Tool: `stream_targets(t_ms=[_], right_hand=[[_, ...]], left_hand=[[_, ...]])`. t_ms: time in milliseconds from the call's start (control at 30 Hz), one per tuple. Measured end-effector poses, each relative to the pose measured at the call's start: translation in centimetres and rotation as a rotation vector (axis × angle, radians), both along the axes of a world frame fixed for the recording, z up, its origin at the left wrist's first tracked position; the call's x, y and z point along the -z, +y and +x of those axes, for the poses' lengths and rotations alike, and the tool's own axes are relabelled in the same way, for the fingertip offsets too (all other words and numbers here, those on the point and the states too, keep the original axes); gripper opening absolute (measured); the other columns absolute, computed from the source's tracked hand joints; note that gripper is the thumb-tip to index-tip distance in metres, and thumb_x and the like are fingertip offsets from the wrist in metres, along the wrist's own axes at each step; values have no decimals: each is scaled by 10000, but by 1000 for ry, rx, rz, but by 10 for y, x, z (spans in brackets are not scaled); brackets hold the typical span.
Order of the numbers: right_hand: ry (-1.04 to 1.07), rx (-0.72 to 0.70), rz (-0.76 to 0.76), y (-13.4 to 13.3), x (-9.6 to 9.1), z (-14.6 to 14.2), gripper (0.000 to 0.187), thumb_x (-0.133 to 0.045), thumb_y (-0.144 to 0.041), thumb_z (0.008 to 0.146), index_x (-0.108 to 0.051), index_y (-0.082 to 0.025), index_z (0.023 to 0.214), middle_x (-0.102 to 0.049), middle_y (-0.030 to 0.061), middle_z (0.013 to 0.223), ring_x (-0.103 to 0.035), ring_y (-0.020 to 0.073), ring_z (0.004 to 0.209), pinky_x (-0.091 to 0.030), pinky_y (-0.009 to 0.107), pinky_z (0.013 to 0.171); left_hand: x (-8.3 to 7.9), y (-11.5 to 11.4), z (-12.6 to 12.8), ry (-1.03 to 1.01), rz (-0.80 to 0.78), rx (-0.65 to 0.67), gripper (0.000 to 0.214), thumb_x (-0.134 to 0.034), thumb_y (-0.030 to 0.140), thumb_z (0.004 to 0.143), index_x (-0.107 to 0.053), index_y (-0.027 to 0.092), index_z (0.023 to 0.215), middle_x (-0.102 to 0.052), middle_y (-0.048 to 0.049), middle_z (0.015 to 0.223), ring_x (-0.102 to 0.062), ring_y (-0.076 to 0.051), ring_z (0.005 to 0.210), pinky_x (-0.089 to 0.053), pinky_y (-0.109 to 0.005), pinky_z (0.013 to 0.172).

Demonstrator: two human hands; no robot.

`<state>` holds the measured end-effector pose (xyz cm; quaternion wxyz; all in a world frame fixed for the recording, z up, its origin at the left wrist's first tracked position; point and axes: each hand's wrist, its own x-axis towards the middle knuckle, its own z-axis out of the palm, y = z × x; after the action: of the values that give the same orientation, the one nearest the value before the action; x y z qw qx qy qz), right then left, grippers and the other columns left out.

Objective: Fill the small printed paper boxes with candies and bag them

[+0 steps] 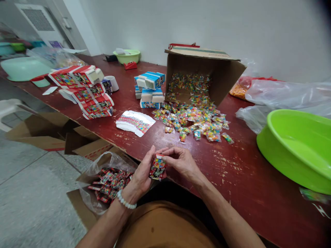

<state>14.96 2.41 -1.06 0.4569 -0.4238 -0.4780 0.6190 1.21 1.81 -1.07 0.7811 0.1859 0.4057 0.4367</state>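
A small red and black printed candy box [157, 167] is held between my two hands at the table's near edge. My left hand [143, 172] wraps its left side and underside, with a beaded bracelet on that wrist. At the box's top, the thumb and fingers of my right hand [181, 163] pinch the white end flap. Just beyond lies a fanned stack of flat printed cartons [135, 122]. Clear packets of colourful candies [193, 120] spill toward me from a tipped cardboard box [178, 62].
Bundled red cartons [85, 91] and blue cartons [150, 89] stand farther back. A large green basin [274, 144] sits on the right near plastic bags [289, 94]. Below left, a lined carton holds many filled boxes [110, 184]. A pale green bowl [126, 57] is by the wall.
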Motion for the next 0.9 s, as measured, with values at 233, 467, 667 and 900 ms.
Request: stream_targets(t_ms=[233, 467, 667, 900], right_hand=[[-111, 7, 163, -2, 7, 0, 131, -709, -327, 810, -731, -198, 796, -739, 62, 901, -672, 189, 782, -530, 337, 741], [-301, 0, 494, -9, 31, -8, 139, -669, -274, 846, -677, -243, 981, -647, 55, 1032, -613, 186, 979, -500, 329, 839], [-367, 51, 320, -1, 33, 6, 234, -620, -339, 861, -661, -215, 1055, -627, 51, 1034, -584, 136, 758, -496, 281, 705], [-866, 390, 490, 32, 61, 46, 322, -566, -391, 864, -669, -169, 1074, -647, 108, 1033, -633, 195, 767, -526, 382, 781]], left_hand=[[8, -2, -6, 26, 13, -31, 335, -614, 443, 850, -731, 128, 839, -688, -43, 601, -573, -128, 397, -477, -234, 390], [12, 2, -13, 69, 74, -34, 303, -644, 273, 779, -728, 147, 1041, -745, -65, 857, -632, -137, 532, -525, -263, 538], [15, -19, -91, 495, 225, -124, 511, -667, 444, 772, -639, 175, 1206, -743, -75, 857, -689, -223, 766, -529, -271, 602], [17, 16, -161, 1197, 506, -328, 525, -657, 508, 762, -654, 181, 1172, -715, -81, 1065, -651, -217, 909, -494, -333, 839]])
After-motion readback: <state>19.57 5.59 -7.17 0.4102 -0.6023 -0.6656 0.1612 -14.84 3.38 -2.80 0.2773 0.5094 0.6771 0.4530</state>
